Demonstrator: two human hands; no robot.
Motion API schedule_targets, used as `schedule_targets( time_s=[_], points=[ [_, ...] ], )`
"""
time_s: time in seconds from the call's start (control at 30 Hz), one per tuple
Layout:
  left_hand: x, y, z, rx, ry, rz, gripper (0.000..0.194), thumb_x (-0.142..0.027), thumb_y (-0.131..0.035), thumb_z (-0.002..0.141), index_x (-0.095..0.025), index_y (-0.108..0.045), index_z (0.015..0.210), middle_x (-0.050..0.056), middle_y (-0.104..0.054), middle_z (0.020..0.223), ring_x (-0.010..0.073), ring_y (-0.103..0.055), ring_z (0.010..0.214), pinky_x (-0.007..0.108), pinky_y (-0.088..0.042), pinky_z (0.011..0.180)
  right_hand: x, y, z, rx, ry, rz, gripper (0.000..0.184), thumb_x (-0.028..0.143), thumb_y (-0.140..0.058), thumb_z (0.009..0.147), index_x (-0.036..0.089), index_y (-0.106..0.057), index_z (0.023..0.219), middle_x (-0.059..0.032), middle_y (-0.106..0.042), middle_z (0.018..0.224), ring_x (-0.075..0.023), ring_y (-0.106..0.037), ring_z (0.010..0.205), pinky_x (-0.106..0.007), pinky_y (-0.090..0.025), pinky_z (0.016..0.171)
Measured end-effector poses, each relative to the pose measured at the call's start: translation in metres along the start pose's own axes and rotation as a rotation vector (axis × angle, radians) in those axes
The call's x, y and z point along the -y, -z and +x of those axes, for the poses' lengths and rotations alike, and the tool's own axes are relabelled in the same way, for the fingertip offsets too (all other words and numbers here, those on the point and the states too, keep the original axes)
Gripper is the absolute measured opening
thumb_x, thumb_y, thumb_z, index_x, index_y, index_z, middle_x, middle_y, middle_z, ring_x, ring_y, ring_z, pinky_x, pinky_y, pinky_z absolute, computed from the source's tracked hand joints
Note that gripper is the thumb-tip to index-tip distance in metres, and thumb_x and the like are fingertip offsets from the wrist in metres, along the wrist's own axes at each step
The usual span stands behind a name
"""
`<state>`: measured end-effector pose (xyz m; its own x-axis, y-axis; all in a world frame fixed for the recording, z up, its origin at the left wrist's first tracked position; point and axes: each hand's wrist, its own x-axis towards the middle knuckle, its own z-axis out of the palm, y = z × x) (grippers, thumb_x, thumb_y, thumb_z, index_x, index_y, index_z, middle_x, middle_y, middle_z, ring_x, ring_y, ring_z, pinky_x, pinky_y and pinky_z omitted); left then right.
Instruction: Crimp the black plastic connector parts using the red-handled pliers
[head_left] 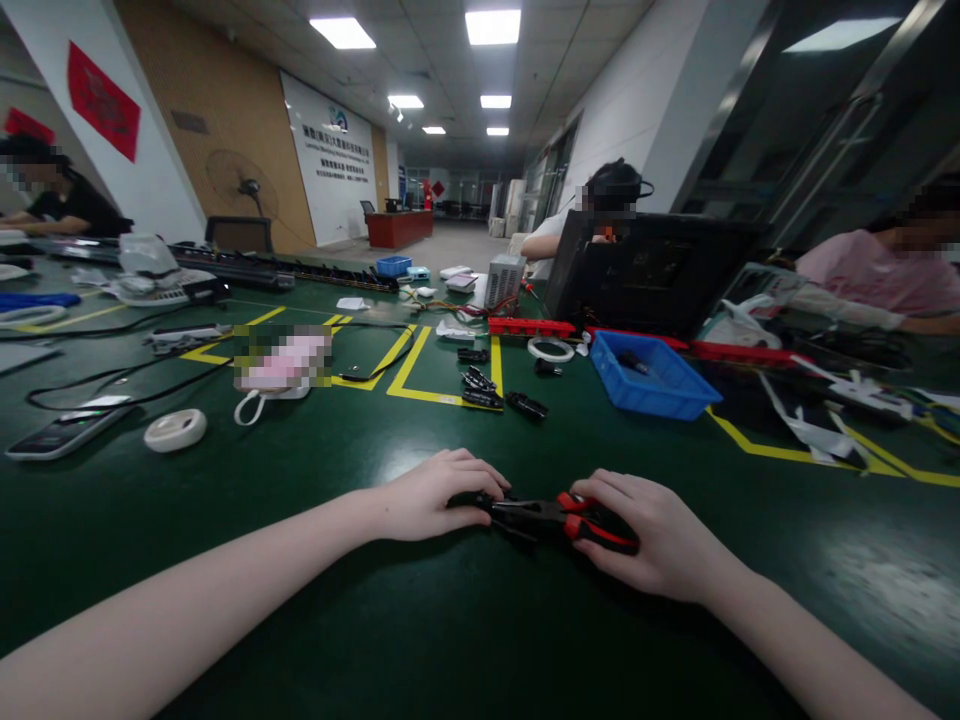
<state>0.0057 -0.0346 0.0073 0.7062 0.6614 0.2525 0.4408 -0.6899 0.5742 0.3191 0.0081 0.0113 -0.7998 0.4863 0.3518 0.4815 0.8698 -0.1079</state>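
My right hand (652,530) is closed around the red and black handles of a pair of pliers (536,515). The jaws point left and meet a small black part (480,502) that my left hand (439,495) pinches between thumb and fingers. Much of this part is hidden by my fingers and the jaws, so its exact kind does not show. Both hands are low over the green table (360,620). Beyond them lie several similar black pieces (480,385), with another black piece (527,404) just to their right.
A blue bin (652,375) with dark items stands at right, near a white ring (550,349). To the left lie a pink phone (285,362), a white roll (175,430), a grey device (71,428) and black cables. A large black case (645,270) stands before a seated person.
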Motion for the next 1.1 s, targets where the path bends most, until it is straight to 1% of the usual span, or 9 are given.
schedule_targets(
  time_s=[0.13,0.27,0.53,0.7,0.9,1.1],
  points=[
    [-0.001,0.0,0.0,-0.012,0.038,-0.022,0.02,-0.019,-0.064,0.095,-0.022,-0.059,0.114,0.005,-0.063,0.133,0.0229,-0.056,0.121,0.038,-0.041,0.102,0.002,0.0,0.0,-0.02,0.0,-0.014,0.034,0.039,-0.064,0.083,0.021,-0.063,0.112,-0.0083,-0.071,0.098,-0.0216,-0.068,0.08,-0.034,-0.053,0.068],
    [-0.001,-0.001,0.0,-0.021,0.056,-0.046,0.018,-0.018,-0.064,0.094,-0.022,-0.059,0.111,0.004,-0.063,0.134,0.023,-0.057,0.12,0.038,-0.041,0.101,0.005,0.0,0.001,-0.04,0.013,-0.03,0.034,0.04,-0.063,0.084,0.02,-0.062,0.111,-0.009,-0.071,0.098,-0.0217,-0.067,0.079,-0.034,-0.053,0.068],
    [-0.001,-0.001,0.001,-0.025,0.056,-0.068,0.017,-0.018,-0.064,0.094,-0.021,-0.06,0.111,0.006,-0.064,0.132,0.0234,-0.057,0.119,0.038,-0.04,0.102,0.01,0.001,0.004,-0.013,-0.002,-0.028,0.034,0.039,-0.064,0.083,0.018,-0.062,0.111,-0.0099,-0.071,0.099,-0.0223,-0.067,0.081,-0.035,-0.053,0.07],
    [0.0,-0.001,0.001,-0.021,0.036,-0.061,0.015,-0.019,-0.064,0.095,-0.021,-0.061,0.11,0.005,-0.064,0.132,0.0227,-0.057,0.12,0.037,-0.039,0.102,0.009,0.002,0.005,0.015,-0.022,-0.025,0.035,0.04,-0.065,0.083,0.019,-0.062,0.112,-0.0102,-0.07,0.1,-0.0227,-0.067,0.082,-0.035,-0.053,0.07],
    [0.0,-0.002,0.002,-0.018,0.028,-0.031,0.017,-0.026,-0.067,0.094,-0.02,-0.061,0.109,0.005,-0.066,0.123,0.0229,-0.059,0.114,0.036,-0.039,0.099,0.005,0.009,0.005,0.078,-0.058,-0.012,0.035,0.038,-0.065,0.083,0.019,-0.063,0.112,-0.0106,-0.07,0.102,-0.0237,-0.067,0.087,-0.037,-0.053,0.075],
    [-0.004,-0.001,0.004,-0.033,0.073,-0.022,0.021,-0.032,-0.072,0.09,-0.02,-0.062,0.105,0.005,-0.065,0.115,0.023,-0.059,0.108,0.035,-0.042,0.094,0.008,0.011,0.004,0.111,-0.107,0.014,0.034,0.037,-0.066,0.081,0.02,-0.064,0.11,-0.0098,-0.07,0.101,-0.024,-0.067,0.087,-0.036,-0.052,0.075]
  ],
)
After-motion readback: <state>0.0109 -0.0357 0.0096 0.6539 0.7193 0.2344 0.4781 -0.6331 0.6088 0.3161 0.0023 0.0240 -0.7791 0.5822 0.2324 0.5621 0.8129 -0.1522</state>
